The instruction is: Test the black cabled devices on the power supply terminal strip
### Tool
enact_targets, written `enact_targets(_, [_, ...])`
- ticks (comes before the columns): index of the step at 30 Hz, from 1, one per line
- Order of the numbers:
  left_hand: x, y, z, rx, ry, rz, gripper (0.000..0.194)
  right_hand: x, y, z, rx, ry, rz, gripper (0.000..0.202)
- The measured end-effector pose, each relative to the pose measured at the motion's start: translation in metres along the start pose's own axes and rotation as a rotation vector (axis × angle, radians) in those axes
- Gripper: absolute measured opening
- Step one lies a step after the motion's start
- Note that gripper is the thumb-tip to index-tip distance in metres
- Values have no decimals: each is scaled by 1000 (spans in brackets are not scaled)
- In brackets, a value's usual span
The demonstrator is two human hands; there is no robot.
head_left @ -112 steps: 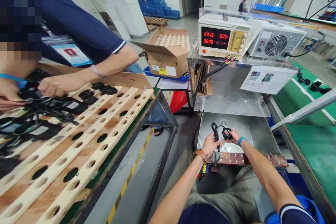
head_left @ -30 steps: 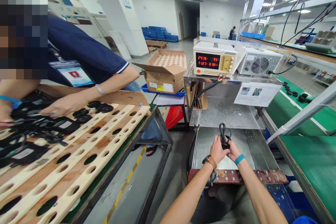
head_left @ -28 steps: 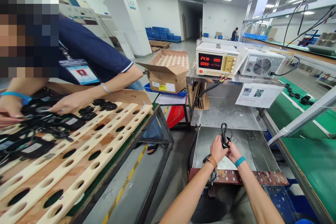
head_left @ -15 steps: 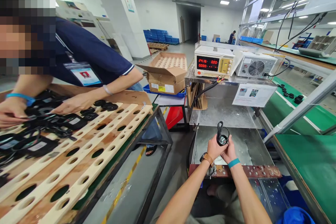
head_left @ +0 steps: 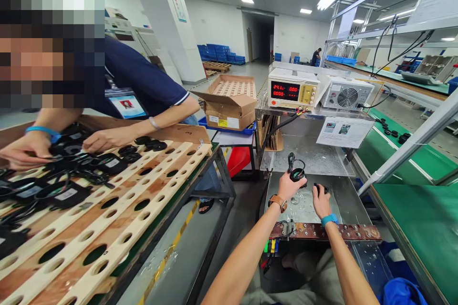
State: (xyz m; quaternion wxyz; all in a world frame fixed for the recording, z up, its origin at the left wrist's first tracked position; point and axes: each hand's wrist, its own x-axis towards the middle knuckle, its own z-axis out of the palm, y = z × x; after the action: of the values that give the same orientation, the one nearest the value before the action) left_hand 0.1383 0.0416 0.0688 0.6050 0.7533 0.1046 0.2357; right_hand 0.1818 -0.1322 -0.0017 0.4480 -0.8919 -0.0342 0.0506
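My left hand [head_left: 287, 187] is closed on a round black housing [head_left: 296, 174] with a bit of green inside and a bundled black cable [head_left: 291, 159] rising from it. A little lower and to the right, my right hand [head_left: 322, 204] grips a small black part [head_left: 325, 189]; fingers cover most of it, so its kind is unclear. The two hands are apart. Both are above a wet-looking metal tray [head_left: 343, 200] with a reddish-brown strip [head_left: 322, 231] full of screws along its near edge.
A power supply [head_left: 294, 88] with red digits stands on the metal shelf ahead, beside a grey fan unit [head_left: 346, 93]. At left, a co-worker's hands [head_left: 112, 140] handle black parts on a wooden rack with holes [head_left: 143, 190]. A green bench [head_left: 422, 219] is at right.
My hands have come apart: the left has moved up and left with the black housing, the right to the right with a small black part. Coloured connectors now show below the strip.
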Motion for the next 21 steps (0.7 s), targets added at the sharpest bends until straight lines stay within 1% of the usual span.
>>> enact_targets(1, [-1, 0, 0, 0, -4, -6, 35, -3, 2, -2, -118, 36, -42, 47])
enact_targets(2, [-1, 0, 0, -4, -10, -11, 35, -6, 5, -2, -193, 47, -77, 48])
enact_targets(4, [-2, 0, 2, -14, -20, -14, 36, -10, 12, -1, -296, 65, -123, 50])
enact_targets(6, [-3, 1, 5, -23, -27, -19, 33, -11, 19, 1, -365, 76, -136, 51])
enact_targets(8, [-4, 5, 7, -32, -25, -35, 30, -12, 25, 4, -392, 61, -120, 53])
enact_targets(11, [-9, 17, 9, -62, -27, -68, 31, -17, 32, 5, -378, 31, -91, 60])
enact_targets(13, [-11, 25, 12, -95, -43, -72, 40, -21, 35, 3, -377, 30, -78, 70])
enact_targets(15, [-9, 26, 15, -117, -68, -44, 52, -21, 40, 0, -384, 26, -32, 82])
enact_targets(16, [-7, 22, 17, -108, -63, -56, 58, -18, 43, -1, -381, 13, -9, 87])
enact_targets(18, [-4, 5, 20, -61, -77, -102, 60, -9, 50, -1, -391, -21, 27, 97])
enact_targets(19, [-5, -6, 21, -22, -77, -134, 62, -3, 54, 0, -397, -21, 37, 98])
enact_targets(21, [-13, -33, 21, 57, -72, -210, 66, 7, 62, 5, -379, -11, 15, 95])
